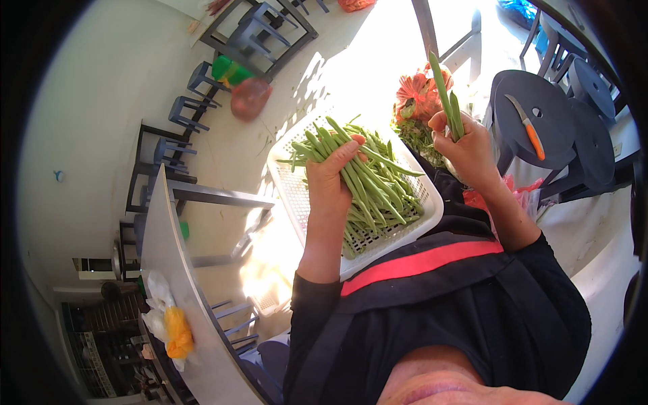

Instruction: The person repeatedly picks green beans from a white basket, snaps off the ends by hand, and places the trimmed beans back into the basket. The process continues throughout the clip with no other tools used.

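Observation:
A white perforated plastic basket rests at my lap, holding many green beans. My left hand grips a thick bunch of the beans above the basket. Raised to the right of the basket, my right hand is closed on a few green bean pods that point upward. Beyond that hand, a knife with a curved blade and orange handle lies on a round dark stool.
A red plastic bag and leafy green scraps are behind the basket. A grey table with an orange plastic bag stands at the left. Pink plastic bags hang near my right forearm. Dark stools line the wall.

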The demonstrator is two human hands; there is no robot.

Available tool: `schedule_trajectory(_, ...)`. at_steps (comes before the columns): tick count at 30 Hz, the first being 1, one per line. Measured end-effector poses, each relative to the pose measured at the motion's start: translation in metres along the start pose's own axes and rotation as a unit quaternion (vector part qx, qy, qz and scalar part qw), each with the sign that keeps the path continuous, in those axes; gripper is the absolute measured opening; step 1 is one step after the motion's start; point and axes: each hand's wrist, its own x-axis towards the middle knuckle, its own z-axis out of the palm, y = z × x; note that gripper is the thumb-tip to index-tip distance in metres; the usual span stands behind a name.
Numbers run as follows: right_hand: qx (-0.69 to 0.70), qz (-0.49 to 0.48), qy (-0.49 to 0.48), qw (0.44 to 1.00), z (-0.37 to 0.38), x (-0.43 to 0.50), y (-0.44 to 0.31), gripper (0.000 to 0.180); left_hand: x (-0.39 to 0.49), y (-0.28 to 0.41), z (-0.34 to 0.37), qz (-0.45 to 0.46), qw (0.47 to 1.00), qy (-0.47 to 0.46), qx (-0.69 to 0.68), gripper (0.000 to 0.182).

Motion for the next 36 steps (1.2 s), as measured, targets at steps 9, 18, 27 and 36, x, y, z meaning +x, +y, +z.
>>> schedule_trajectory(9,0.07,0.07,-0.252,0.963,0.016,-0.016,0.006,0.027,0.027,-0.008,-0.052,-0.082,0.977,-0.029,-0.194,0.019)
schedule_trajectory(18,0.084,-0.24,-0.223,0.941,0.044,-0.006,-0.024,0.009,0.025,0.015,-0.067,-0.11,0.971,0.018,-0.212,0.014)
schedule_trajectory(27,0.035,-0.204,-0.348,0.914,0.117,-0.018,-0.045,0.015,-0.033,0.038,-0.108,-0.177,0.956,-0.121,-0.2,0.01)
schedule_trajectory(36,-0.134,0.004,-0.098,0.986,0.084,0.055,-0.014,0.023,-0.071,-0.001,-0.417,0.155,0.914,0.179,-0.33,0.022)
